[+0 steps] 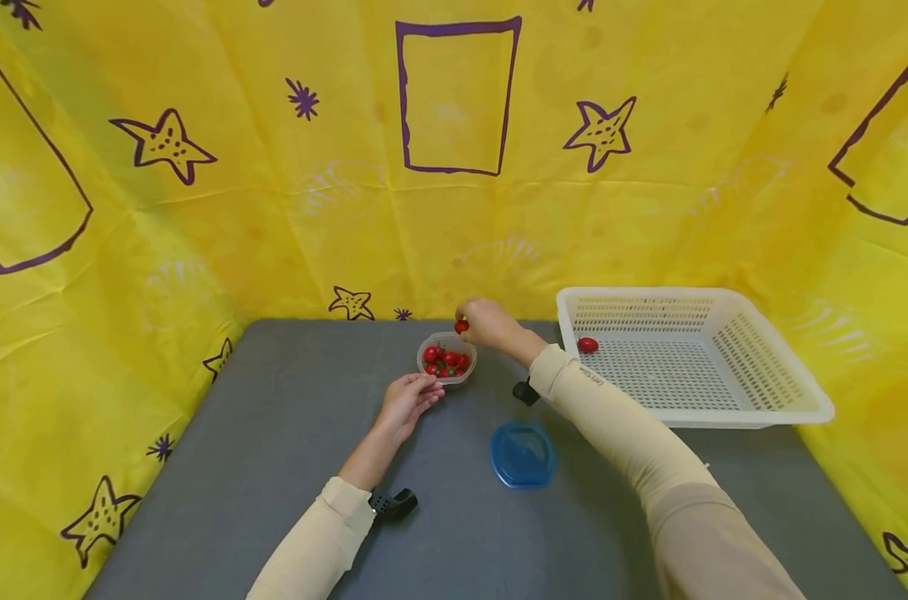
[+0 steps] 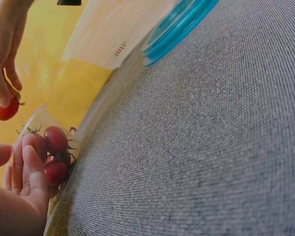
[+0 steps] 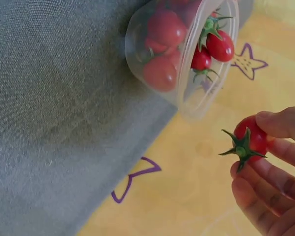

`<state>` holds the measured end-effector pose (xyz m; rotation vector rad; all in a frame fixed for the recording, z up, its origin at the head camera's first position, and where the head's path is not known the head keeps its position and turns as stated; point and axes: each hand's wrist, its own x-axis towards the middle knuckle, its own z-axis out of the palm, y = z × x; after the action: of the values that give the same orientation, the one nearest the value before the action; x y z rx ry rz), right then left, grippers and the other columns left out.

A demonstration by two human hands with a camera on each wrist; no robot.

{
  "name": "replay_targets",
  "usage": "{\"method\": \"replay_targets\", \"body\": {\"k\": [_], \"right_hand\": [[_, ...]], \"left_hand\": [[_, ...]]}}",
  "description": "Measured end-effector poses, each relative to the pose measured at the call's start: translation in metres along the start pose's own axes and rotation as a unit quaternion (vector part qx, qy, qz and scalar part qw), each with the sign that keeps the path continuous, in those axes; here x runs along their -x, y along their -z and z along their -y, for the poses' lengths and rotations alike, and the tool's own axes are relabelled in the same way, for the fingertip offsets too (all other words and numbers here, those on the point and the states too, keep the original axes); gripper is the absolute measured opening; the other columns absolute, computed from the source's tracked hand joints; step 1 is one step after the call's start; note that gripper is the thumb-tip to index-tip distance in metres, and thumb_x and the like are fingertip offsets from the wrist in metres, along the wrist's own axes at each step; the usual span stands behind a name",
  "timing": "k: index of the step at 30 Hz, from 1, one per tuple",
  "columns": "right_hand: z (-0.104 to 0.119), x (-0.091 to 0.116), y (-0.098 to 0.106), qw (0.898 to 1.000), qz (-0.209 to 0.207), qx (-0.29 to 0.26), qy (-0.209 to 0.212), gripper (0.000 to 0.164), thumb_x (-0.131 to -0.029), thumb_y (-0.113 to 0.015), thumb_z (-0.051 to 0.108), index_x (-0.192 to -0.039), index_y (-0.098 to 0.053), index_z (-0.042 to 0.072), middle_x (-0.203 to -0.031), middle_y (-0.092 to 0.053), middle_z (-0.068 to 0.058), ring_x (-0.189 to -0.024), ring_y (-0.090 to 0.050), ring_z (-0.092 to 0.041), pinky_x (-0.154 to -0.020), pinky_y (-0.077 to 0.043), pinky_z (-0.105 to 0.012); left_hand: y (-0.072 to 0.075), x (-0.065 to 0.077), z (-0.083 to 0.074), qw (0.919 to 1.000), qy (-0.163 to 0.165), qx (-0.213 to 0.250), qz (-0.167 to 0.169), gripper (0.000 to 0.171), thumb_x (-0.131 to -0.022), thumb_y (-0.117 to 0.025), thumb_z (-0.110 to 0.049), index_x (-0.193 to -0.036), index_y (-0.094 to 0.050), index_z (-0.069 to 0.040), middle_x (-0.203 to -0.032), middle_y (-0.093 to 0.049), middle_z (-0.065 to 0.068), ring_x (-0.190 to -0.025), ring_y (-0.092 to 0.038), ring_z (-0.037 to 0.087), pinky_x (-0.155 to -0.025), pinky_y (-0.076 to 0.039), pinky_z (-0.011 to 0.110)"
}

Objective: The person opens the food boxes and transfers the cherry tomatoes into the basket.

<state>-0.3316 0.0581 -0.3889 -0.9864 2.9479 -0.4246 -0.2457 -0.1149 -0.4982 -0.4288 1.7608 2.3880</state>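
A small clear plastic container (image 1: 448, 381) stands near the table's back edge. Several cherry tomatoes (image 1: 451, 359) with green stems fill it. My left hand (image 1: 406, 404) is at its near rim, the fingers fairly straight against the side; in the left wrist view they hide part of the container. Above the container's far right side, my right hand (image 1: 491, 323) pinches one cherry tomato (image 3: 250, 139) between thumb and fingers, with its green star-shaped stem showing. The right wrist view shows this tomato apart from the rim.
Right of the hands is a white perforated basket (image 1: 772, 419) with one red tomato (image 1: 589, 345) inside. A round blue lid (image 1: 524, 454) lies on the grey table (image 1: 273, 467), close to my right forearm. A yellow patterned cloth (image 1: 273, 225) rises behind and beside the table.
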Motion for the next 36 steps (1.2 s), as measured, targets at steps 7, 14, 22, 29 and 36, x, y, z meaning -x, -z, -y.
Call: {"method": "replay_targets", "body": {"k": [7, 14, 22, 29, 36], "right_hand": [[-0.008, 0.003, 0.006, 1.000, -0.007, -0.007, 0.004, 0.028, -0.087, -0.067, 0.010, -0.112, -0.067, -0.003, -0.107, -0.069, -0.018, -0.093, -0.066, -0.029, -0.084, -0.056, -0.038], [-0.021, 0.004, 0.022, 1.000, -0.019, -0.008, 0.001, 0.027, -0.086, -0.066, 0.009, -0.110, -0.067, -0.005, -0.103, -0.069, -0.020, -0.090, -0.064, -0.031, -0.081, -0.054, -0.039], [-0.037, 0.002, 0.045, 0.999, -0.031, -0.012, -0.021, 0.027, -0.083, -0.061, 0.005, -0.107, -0.067, -0.007, -0.102, -0.069, -0.023, -0.084, -0.061, -0.032, -0.080, -0.052, -0.041], [-0.058, 0.009, 0.065, 0.998, -0.002, -0.028, -0.063, 0.029, -0.084, -0.061, 0.007, -0.110, -0.065, -0.007, -0.102, -0.069, -0.022, -0.081, -0.060, -0.030, -0.078, -0.051, -0.040], [-0.083, 0.013, 0.087, 0.996, -0.004, -0.035, -0.084, 0.026, -0.081, -0.063, 0.006, -0.102, -0.067, -0.008, -0.096, -0.069, -0.023, -0.077, -0.058, -0.029, -0.073, -0.049, -0.038]], "left_hand": [[0.000, 0.000, 0.003, 1.0000, -0.001, 0.009, -0.001, 0.006, -0.096, -0.058, -0.007, -0.099, -0.057, -0.002, -0.075, -0.069, 0.000, -0.068, -0.069, 0.010, -0.068, -0.057, 0.021], [0.000, 0.000, 0.002, 0.9999, 0.002, 0.010, -0.004, 0.007, -0.096, -0.058, -0.008, -0.100, -0.057, -0.002, -0.076, -0.069, 0.000, -0.070, -0.069, 0.011, -0.069, -0.058, 0.021], [0.000, -0.001, -0.001, 0.9999, -0.007, 0.007, -0.001, 0.008, -0.096, -0.057, -0.006, -0.100, -0.057, 0.001, -0.075, -0.069, 0.000, -0.069, -0.069, 0.010, -0.069, -0.058, 0.022], [0.002, 0.000, -0.004, 0.9999, -0.002, -0.003, -0.011, 0.009, -0.096, -0.057, -0.006, -0.101, -0.056, 0.001, -0.075, -0.068, 0.000, -0.069, -0.069, 0.009, -0.069, -0.058, 0.022], [0.003, 0.001, -0.005, 0.9999, 0.003, -0.005, -0.016, 0.006, -0.095, -0.058, -0.006, -0.099, -0.057, -0.002, -0.075, -0.068, 0.000, -0.069, -0.069, 0.009, -0.070, -0.058, 0.022]]}}
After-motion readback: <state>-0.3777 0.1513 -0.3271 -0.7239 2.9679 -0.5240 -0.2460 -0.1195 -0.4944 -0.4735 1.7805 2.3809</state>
